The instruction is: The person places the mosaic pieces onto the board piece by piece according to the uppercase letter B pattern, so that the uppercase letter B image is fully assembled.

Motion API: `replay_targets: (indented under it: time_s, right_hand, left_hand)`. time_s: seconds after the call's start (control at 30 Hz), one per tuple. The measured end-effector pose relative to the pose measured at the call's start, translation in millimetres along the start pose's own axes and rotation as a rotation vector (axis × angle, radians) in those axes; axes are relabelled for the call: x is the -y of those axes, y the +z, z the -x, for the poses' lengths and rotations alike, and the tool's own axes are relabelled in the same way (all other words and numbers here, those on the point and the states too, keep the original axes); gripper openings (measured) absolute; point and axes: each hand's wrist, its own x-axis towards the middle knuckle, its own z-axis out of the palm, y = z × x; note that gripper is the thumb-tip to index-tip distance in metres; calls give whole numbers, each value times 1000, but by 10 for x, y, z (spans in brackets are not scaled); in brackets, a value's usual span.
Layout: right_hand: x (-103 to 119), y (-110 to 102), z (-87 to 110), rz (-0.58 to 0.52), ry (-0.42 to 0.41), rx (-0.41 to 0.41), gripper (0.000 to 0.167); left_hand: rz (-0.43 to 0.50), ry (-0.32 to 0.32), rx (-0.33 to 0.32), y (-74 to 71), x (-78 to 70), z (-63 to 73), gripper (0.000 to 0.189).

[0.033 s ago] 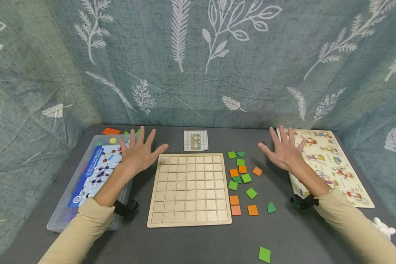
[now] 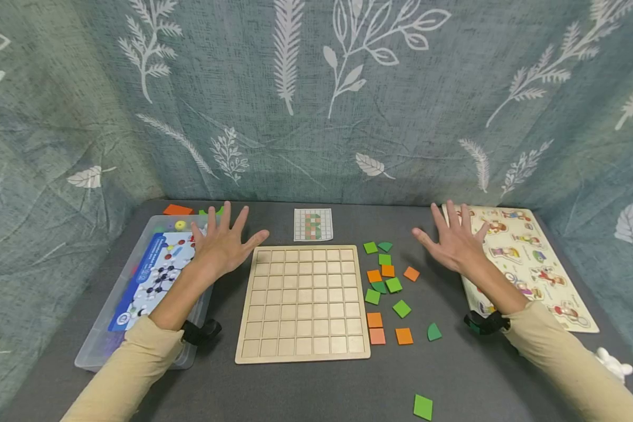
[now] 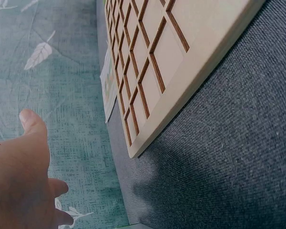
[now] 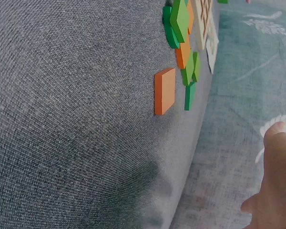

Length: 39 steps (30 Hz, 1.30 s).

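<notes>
My left hand [image 2: 223, 249] is spread with straight fingers over the right edge of the plastic box [image 2: 97, 328], holding nothing. With fingers likewise fanned out, my right hand [image 2: 456, 243] hovers beside the picture puzzle board [image 2: 538, 258] and is empty too. Between the hands lies a wooden grid board [image 2: 306, 302], its squares bare. Right of it are scattered green square tiles [image 2: 402, 309], orange square tiles [image 2: 404, 336] and dark green quarter-round tiles [image 2: 434, 332]. The left wrist view shows the left thumb [image 3: 34, 123] apart from the grid board's corner.
Behind the grid board lies a small pattern card [image 2: 313, 225] with a coloured grid design. A single green tile [image 2: 423, 407] is near the front edge. At far right sits a white figurine [image 2: 613, 364]. A leaf-patterned curtain [image 2: 306, 146] hangs behind the grey table.
</notes>
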Motion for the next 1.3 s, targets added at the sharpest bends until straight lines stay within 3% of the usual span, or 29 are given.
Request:
replay_targets:
  time_s: [0.53,1.0,1.17,1.3]
  right_hand:
    - [14,-29,-18,21,-6,20,96]
    - [39,18,12,28,-28,31,95]
    - [43,92,25,-50,-56,59,91]
    - [50,178,44,-186,-113,58,84]
  left_hand:
    - [-19,24,-31,1,33,67,95]
    - [15,42,18,44,76,126,93]
    - [48,73,18,75,76,130,92]
    - [119,129,4,116,66,137,89]
